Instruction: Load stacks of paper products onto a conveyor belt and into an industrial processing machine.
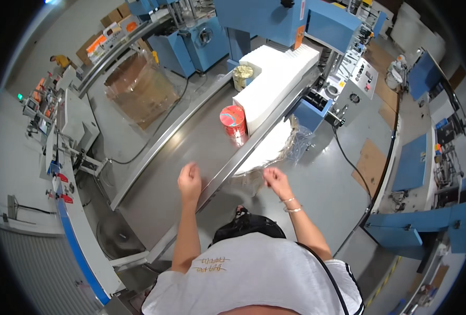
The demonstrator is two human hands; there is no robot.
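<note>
My left hand (190,181) hovers over the near side of a long metal work surface (159,173), fingers curled in, with nothing visible in it. To the right, past the metal edge, my right hand (276,181) is closed too, and nothing shows in it; bracelets circle that wrist. It is nearest to a round, plastic-lined container (267,149) full of white material. Ahead of my hands a red round tin (233,121) stands on the metal surface, touching neither hand. Behind it are a gold-topped tin (243,77) and a long white ridged stack (277,84).
A blue machine (264,21) rises at the far end of the metal surface. A control panel (363,79) stands to its right. On the floor at left is a large plastic-lined cardboard box (138,89). A black cable (348,157) runs across the floor at right.
</note>
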